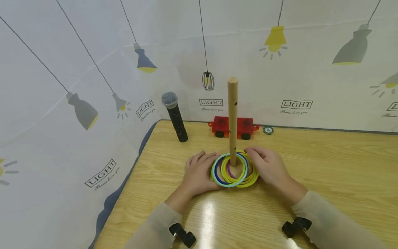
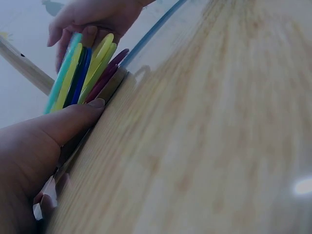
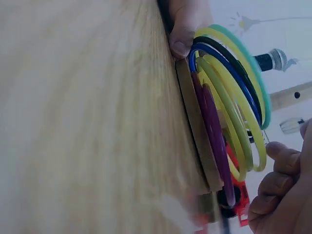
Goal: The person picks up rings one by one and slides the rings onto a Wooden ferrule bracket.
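A tall wooden post point(image 1: 233, 114) rises from a flat wooden base point(image 3: 192, 107), with several thin rings lying around its foot. A light teal ring point(image 1: 228, 185) is uppermost; below it lie yellow, dark green and blue rings, and purple rings point(image 3: 214, 131) lie nearest the base. My left hand point(image 1: 200, 173) grips the base from the left, its thumb point(image 2: 83, 114) against the near edge. On the right side, my right hand point(image 1: 273, 169) has curled fingers and pinches a yellow ring point(image 3: 262, 158) at its edge; the exact contact is partly hidden.
Behind the post stands a red toy car point(image 1: 248, 124) with dark wheels. A black microphone point(image 1: 177, 121) stands upright at the back left. Beside the car lies a small round chip point(image 1: 268, 130). A wall sheet point(image 1: 248, 69) printed with lamps borders the wooden table point(image 1: 335, 166).
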Demonstrator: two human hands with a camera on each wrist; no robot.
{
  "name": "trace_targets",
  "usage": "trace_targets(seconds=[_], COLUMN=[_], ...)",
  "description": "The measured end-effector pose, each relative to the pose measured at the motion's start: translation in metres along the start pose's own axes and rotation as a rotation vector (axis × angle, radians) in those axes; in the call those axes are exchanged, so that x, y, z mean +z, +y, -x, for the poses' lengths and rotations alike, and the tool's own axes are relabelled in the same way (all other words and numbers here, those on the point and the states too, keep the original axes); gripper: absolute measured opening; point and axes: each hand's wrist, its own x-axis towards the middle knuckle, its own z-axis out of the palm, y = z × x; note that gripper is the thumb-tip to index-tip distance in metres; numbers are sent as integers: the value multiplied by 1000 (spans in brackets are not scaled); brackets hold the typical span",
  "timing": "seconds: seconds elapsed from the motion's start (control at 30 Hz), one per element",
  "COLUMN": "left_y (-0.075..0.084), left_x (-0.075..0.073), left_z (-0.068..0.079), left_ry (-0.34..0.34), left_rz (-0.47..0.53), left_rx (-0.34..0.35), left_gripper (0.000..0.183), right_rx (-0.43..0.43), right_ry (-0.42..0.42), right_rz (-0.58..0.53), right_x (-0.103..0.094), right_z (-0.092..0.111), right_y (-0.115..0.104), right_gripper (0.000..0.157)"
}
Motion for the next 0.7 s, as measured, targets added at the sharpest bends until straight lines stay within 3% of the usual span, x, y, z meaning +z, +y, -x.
trace_targets(seconds=[0.1,0.2,0.33,0.43,0.57,0.7], left_y=[1,2,1,0,-1,-5], left_x=[1,1,2,1,-3,-6], left_z=[-2,-3,-2,1,5,9], left_ry=[1,-1,-11,-15,-17,-31], left_rz=[6,6,8,10,30,82], left_rx=[12,13,9,14,23,14], left_gripper=[105,105,105,107,115,129], right_rx=[102,175,161,154,264,354], right_ry=[48,74,52,-2,-146,-320], right_rz=[-87,-263,-502,-604,-473,-175], right_x=[-8,-19,-36,-53,-86,-122], right_z=[10,23,44,57,64,63], right_y=[10,25,44,53,61,67], right_gripper=[42,44,42,41,41,45])
